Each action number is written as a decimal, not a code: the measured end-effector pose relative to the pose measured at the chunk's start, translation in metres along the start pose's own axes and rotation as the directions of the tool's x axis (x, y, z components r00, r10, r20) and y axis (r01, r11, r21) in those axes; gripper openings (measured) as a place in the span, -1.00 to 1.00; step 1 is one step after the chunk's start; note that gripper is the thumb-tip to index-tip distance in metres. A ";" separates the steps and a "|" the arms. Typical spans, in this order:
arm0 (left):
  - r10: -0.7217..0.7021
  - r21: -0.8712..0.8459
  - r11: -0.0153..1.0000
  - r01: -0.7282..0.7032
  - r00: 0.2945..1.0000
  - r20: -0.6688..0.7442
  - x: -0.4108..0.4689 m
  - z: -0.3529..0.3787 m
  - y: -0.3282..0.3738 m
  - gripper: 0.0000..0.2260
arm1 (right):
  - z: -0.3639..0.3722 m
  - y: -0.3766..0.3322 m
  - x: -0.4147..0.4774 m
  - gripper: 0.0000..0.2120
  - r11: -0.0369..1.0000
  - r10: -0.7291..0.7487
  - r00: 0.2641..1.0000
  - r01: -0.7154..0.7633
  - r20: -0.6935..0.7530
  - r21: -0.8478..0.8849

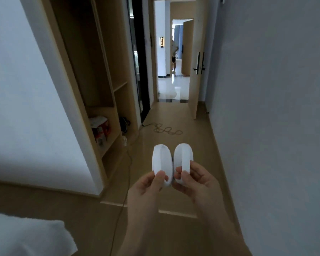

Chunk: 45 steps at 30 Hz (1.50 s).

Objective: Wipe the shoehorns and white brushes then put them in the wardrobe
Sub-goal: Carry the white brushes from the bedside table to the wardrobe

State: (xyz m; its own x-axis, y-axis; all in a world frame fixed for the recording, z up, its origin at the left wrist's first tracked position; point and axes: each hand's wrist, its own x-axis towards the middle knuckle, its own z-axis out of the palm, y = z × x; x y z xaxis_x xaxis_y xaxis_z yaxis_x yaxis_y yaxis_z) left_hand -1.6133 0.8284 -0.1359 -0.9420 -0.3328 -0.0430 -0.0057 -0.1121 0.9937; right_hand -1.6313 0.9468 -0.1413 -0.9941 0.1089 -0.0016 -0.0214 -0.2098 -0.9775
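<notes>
Head view: the left hand pinches the lower end of the left white brush, and the right hand pinches the right white brush. Both brushes rise above the fingertips, side by side, over the floor and right of the open wardrobe.

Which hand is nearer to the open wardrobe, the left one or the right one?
Left. The left hand, pinching one white brush, lies toward the wardrobe; the right hand, with the other brush, is farther right.

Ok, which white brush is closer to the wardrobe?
The left brush, pinched by the left hand, on the wardrobe side; the right brush, in the right hand, is farther.
</notes>
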 end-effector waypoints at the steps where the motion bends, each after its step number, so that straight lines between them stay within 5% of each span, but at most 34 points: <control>1: 0.000 -0.009 1.000 -0.001 1.000 -0.029 0.021 0.017 0.004 -0.92 | 0.000 -0.005 0.029 -0.75 1.000 -0.008 0.999 0.008 0.042 -0.005; 11: 0.140 0.080 0.989 -0.127 0.970 -0.199 0.184 0.132 0.034 -0.91 | -0.021 -0.045 0.252 -0.76 0.999 -0.020 0.932 0.037 0.363 -0.040; 26: 0.067 0.018 0.998 -0.065 0.990 -0.123 0.516 0.276 -0.004 -0.87 | -0.024 -0.045 0.602 -0.73 0.973 -0.027 0.944 0.100 0.328 -0.208; 34: 0.135 0.235 0.965 -0.112 0.987 -0.084 0.700 0.323 0.006 -0.72 | 0.008 -0.046 0.786 -0.72 0.921 -0.148 0.968 0.209 0.201 -0.328; 45: 0.245 0.471 0.881 -0.045 0.895 -0.372 0.917 0.322 -0.007 -0.89 | 0.117 0.024 1.023 -0.65 0.945 0.024 0.853 0.151 0.521 -0.291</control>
State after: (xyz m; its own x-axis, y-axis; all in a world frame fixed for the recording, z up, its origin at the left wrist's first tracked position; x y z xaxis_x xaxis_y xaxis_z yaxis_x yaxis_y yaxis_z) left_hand -2.5856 0.8257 -0.1485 -0.7202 -0.6734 0.1666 -0.1204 0.3579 0.9260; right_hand -2.6611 0.9394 -0.1415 -0.9045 -0.4180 0.0849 -0.1390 0.1007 -0.9852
